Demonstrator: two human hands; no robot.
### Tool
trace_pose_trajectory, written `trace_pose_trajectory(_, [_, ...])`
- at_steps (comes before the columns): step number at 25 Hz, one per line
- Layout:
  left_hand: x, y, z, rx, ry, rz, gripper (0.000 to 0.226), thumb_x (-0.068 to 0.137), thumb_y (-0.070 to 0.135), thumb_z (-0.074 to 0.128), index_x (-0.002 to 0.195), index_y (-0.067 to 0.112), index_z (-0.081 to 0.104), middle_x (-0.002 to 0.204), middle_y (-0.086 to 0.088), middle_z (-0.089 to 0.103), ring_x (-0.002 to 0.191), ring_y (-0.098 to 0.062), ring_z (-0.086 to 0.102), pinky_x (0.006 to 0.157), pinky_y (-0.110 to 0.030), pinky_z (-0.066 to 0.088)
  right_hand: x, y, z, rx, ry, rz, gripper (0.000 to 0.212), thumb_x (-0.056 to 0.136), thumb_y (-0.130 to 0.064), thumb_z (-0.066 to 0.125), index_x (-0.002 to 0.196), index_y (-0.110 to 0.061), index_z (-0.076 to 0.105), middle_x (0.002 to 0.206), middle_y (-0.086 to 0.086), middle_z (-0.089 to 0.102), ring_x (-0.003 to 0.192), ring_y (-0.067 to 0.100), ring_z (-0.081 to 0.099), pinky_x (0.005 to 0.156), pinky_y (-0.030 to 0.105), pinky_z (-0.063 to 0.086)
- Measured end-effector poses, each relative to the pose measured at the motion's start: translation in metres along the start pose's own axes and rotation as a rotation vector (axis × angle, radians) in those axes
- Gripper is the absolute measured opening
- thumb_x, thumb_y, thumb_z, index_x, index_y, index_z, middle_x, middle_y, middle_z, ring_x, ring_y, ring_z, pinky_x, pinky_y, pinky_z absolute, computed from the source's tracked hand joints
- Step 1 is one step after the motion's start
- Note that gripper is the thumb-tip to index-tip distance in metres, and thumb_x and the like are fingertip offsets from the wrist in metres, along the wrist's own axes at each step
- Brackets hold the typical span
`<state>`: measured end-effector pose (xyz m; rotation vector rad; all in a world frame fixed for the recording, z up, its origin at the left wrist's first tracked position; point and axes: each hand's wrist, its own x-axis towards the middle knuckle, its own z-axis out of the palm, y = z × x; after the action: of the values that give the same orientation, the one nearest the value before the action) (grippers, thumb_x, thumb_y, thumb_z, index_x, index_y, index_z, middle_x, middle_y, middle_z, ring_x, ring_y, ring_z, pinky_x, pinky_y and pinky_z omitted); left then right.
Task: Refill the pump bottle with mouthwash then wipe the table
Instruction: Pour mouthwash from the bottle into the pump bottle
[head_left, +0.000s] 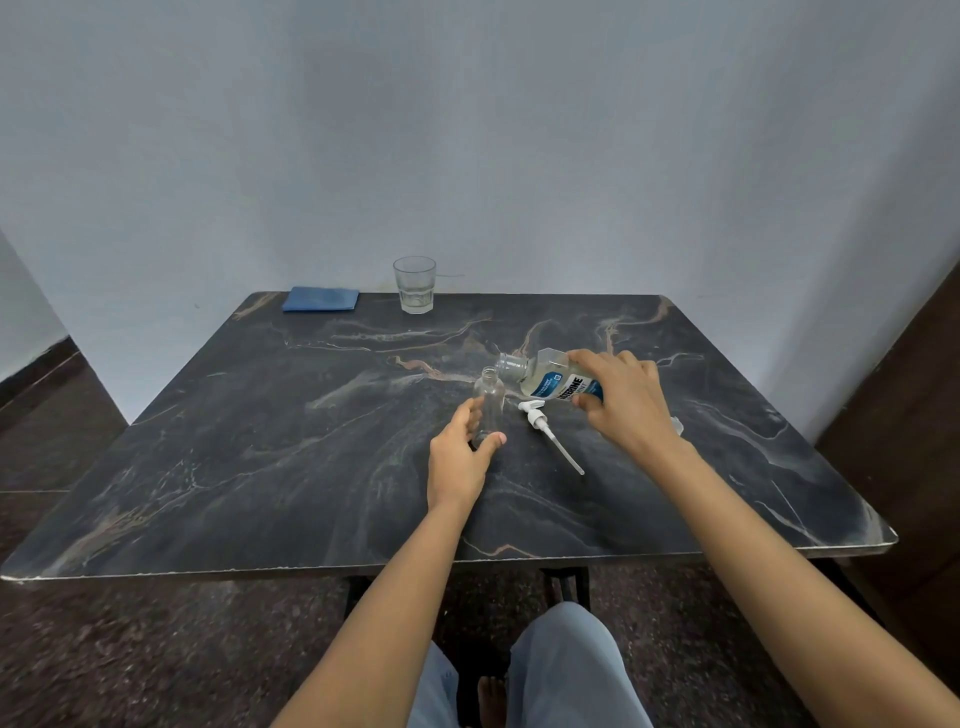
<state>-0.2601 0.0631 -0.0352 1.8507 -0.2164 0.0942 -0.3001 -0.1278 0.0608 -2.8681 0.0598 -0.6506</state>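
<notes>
Our left grip (460, 457) curled round the foot of the pump bottle (489, 397), which stood upright near the middle of the table (260, 441), neck bare. Our right grip (621, 400) clasped the mouthwash (550, 376), uncapped, its long axis nearly level, its mouth pointing left, just beside and slightly above that neck. We judged the neck narrow and the mouthwash's mouth wide, so a quick tilt could spill liquid down the outside onto the table and the pump (543, 423) lying just beside. A nudge might tip the light bottle.
</notes>
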Motion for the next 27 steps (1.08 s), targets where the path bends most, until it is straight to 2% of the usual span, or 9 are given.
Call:
trace_pose_trajectory(11, [0.0,0.001,0.0,-0.003,-0.002,-0.016,0.06,0.084,0.015,0.072,0.138,0.026,0.049,0.132,0.004,0.06,0.122,-0.01,0.055,0.107,-0.034,0.044,0.004,-0.008,-0.015,-0.127,-0.049,-0.007,0.05,0.087,-0.024,0.064,0.133,-0.03,0.046,0.12,0.0,0.063,0.112,0.025,0.049,0.096,0.041,0.03])
trace_pose_trajectory(27, [0.0,0.0,0.0,0.008,0.003,-0.011,0.058,0.083,0.017,0.073,0.136,0.024,0.051,0.131,0.002,0.061,0.121,-0.012,0.055,0.106,-0.034,0.044,0.006,-0.01,-0.019,-0.171,-0.052,-0.021,0.052,0.086,-0.024,0.066,0.133,-0.03,0.046,0.119,0.001,0.064,0.112,0.027,0.05,0.096,0.044,0.031])
